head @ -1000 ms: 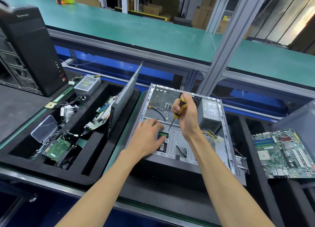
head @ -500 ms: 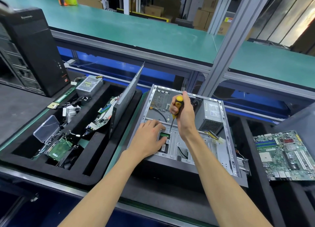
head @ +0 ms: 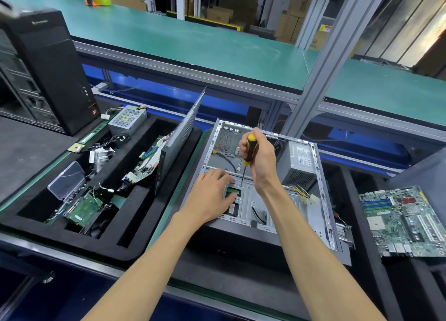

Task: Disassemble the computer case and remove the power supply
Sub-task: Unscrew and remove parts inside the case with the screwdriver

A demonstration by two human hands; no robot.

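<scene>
We see the open computer case [head: 321, 214] lying on its side in front of us. Our right hand [head: 261, 161] wraps its fingers round the yellow-and-black screwdriver [head: 249, 152], held nearly upright with its tip down on the case's metal floor. Our left hand [head: 212, 197] lies flat with relaxed, spread fingers on that floor, just beside the tip. The power supply [head: 299, 166] sits in the far right corner of the case.

The opened computer case [head: 323, 200] is bare sheet metal with a dull silver sheen, as is the power supply [head: 299, 166] inside it. The screwdriver [head: 249, 149] has a glossy yellow-and-black plastic handle and a thin steel shaft. The tray [head: 135, 246] at the bench's left looks like matt black foam.
</scene>
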